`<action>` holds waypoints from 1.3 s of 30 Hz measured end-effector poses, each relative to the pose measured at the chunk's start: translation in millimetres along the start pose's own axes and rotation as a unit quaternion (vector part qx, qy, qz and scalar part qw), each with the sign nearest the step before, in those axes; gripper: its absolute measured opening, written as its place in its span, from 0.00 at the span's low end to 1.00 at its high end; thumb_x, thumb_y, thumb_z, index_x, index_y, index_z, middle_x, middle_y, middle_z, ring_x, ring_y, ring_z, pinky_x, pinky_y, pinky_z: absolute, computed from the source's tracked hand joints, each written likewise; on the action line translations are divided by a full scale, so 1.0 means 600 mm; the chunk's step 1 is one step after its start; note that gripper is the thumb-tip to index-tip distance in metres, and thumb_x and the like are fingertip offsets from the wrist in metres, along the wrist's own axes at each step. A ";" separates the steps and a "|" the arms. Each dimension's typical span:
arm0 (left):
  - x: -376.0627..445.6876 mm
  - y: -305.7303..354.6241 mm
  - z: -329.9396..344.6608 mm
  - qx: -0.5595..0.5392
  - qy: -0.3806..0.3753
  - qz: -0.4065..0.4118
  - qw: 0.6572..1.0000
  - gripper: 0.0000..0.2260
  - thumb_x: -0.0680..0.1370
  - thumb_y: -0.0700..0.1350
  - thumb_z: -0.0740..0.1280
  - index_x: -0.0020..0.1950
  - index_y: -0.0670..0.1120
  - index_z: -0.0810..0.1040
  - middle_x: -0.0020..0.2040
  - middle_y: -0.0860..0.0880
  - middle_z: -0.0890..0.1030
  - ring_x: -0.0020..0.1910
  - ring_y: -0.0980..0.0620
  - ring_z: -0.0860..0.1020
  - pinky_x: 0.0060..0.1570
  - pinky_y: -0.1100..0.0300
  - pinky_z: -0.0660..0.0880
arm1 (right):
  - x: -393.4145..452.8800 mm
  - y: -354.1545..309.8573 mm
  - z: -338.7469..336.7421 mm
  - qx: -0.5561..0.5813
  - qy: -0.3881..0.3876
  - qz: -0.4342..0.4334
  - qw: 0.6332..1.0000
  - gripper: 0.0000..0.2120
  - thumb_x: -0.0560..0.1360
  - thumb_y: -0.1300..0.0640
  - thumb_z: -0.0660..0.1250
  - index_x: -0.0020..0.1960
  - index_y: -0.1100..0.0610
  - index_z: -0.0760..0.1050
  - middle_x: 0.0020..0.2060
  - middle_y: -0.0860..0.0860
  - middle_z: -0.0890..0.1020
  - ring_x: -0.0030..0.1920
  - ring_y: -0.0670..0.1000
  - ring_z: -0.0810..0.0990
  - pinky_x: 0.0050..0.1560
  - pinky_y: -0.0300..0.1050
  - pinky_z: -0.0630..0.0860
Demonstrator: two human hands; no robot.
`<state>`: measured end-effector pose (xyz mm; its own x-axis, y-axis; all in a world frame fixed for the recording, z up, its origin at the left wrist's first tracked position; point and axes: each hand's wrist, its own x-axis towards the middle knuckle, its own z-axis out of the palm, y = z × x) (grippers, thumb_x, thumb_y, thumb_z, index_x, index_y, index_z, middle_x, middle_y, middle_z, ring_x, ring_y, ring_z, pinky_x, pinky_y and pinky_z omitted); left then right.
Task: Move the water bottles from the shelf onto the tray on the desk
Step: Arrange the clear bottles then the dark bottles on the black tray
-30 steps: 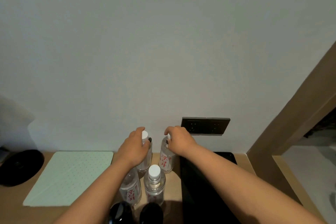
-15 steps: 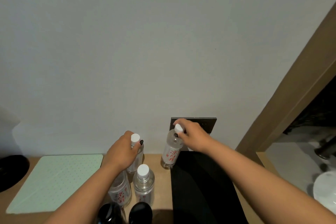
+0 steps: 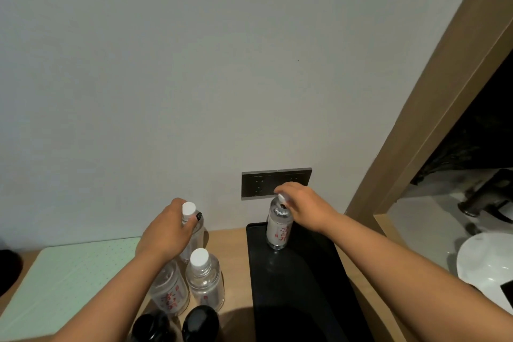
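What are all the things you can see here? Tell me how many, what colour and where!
Water bottles: four, clear with white caps; three left of the tray, one upright on it.
Tray: one, black, right part of the desk.
Mat: one, pale green, left.
Dark round tops: two, black, bottom edge.
Socket panel: one, dark grey, on the wall.
Basin: one, white, far right.
Left hand: around a back bottle.
Right hand: gripping the tray bottle's cap.

I count four clear water bottles (image 3: 204, 277), two dark-capped bottles (image 3: 200, 322), one black tray (image 3: 302, 300), one green mat (image 3: 63, 283), two hands (image 3: 163, 233)
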<state>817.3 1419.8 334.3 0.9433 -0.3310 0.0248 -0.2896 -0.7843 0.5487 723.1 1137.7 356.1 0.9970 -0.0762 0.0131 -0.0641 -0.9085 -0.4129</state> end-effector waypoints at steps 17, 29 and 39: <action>0.003 -0.004 0.004 0.021 -0.020 0.017 0.999 0.07 0.80 0.46 0.59 0.57 0.50 0.66 0.37 0.49 0.76 0.37 0.48 0.76 0.39 0.52 0.75 | 0.012 0.014 0.019 0.055 0.083 0.046 0.994 0.19 0.78 0.65 0.62 0.68 0.56 0.71 0.67 0.53 0.73 0.68 0.53 0.70 0.66 0.40 0.65; 0.016 0.005 -0.025 0.002 -0.049 0.021 0.999 0.09 0.79 0.47 0.62 0.57 0.47 0.70 0.46 0.45 0.80 0.46 0.45 0.78 0.48 0.49 0.76 | 0.018 0.006 0.002 0.058 0.042 0.060 0.996 0.17 0.77 0.65 0.63 0.64 0.55 0.72 0.64 0.54 0.74 0.64 0.54 0.73 0.63 0.44 0.71; 0.007 0.100 -0.103 -0.156 -0.039 0.150 0.976 0.07 0.78 0.42 0.64 0.56 0.50 0.75 0.54 0.55 0.80 0.55 0.57 0.78 0.53 0.61 0.74 | -0.015 -0.071 -0.016 0.047 0.121 0.039 0.991 0.28 0.74 0.54 0.68 0.71 0.53 0.62 0.68 0.50 0.68 0.68 0.50 0.67 0.65 0.46 0.70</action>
<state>814.2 1403.7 419.0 0.8045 -0.5701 0.1665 -0.4766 -0.4524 0.7537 716.4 1173.4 382.2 0.9489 -0.2507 0.1917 -0.1242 -0.8550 -0.5035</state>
